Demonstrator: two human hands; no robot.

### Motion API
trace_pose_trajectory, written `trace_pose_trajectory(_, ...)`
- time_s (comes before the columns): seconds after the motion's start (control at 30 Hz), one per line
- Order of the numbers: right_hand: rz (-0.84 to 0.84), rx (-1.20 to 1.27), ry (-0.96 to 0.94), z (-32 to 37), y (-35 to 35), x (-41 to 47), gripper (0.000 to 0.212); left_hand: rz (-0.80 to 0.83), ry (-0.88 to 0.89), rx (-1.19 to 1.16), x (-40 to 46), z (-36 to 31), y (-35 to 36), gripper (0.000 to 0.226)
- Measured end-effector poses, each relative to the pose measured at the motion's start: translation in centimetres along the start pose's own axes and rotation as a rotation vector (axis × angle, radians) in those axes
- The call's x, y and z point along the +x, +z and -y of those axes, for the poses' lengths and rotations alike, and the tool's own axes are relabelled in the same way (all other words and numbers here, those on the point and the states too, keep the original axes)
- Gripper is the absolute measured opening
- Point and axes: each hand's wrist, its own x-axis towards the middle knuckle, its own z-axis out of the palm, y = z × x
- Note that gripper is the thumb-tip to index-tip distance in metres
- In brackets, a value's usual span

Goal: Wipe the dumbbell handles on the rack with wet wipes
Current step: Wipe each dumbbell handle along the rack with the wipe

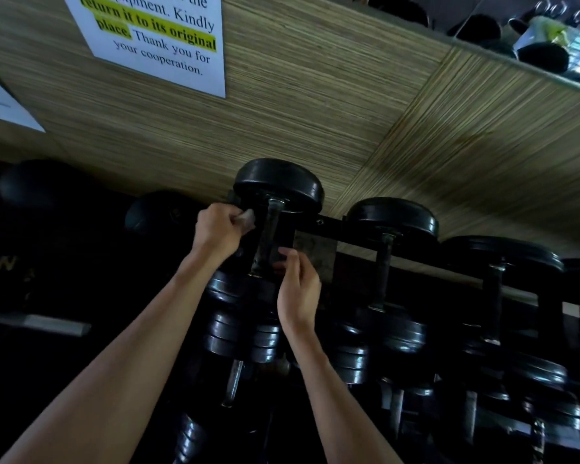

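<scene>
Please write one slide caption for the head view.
Left hand holds wet wipe beside dumbbell handle; right hand open.

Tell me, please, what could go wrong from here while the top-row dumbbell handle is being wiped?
1. The left hand pinches the small crumpled grey wet wipe beside the dark metal dumbbell handle, not around it, so part of the bar may go unwiped.
2. The right hand sits with relaxed fingers by the handle's lower end, close to the black round weight plates; if the dumbbell rolls on the black metal rack rail, fingers could get pinched.
</scene>
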Motion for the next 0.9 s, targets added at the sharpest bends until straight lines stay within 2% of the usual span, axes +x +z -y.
trace_pose_trajectory(0.1,-0.022,0.018,-0.016,-0.3,0.1,0.1,0.034,0.178,-0.083,-0.153,1.7,-0.6,2.2,0.017)
trace_pose_trajectory(0.2,-0.022,0.025,-0.022,-0.4,0.3,0.0,0.034,0.230,-0.125,-0.403,1.9,-0.6,2.6,0.015)
trace_pose_trajectory(0.27,-0.024,0.028,-0.026,-0.6,0.3,0.1,0.035,0.250,-0.131,-0.475,1.4,-0.4,2.4,0.015)
trace_pose_trajectory(0.43,-0.034,0.025,-0.035,-0.7,0.3,0.2,0.034,0.172,-0.085,-0.276,3.1,1.6,3.2,0.021)
trace_pose_trajectory(0.57,-0.033,0.020,-0.037,-0.7,0.3,0.2,0.033,0.094,0.010,-0.084,1.9,-1.9,2.2,0.018)
trace_pose_trajectory(0.73,-0.039,0.025,-0.050,-0.7,0.3,0.0,0.033,0.056,0.060,-0.147,1.2,-1.2,2.1,0.016)
trace_pose_trajectory(0.9,-0.037,0.040,-0.040,-0.7,0.3,0.0,0.032,0.093,-0.027,-0.025,1.7,-1.9,2.5,0.023)
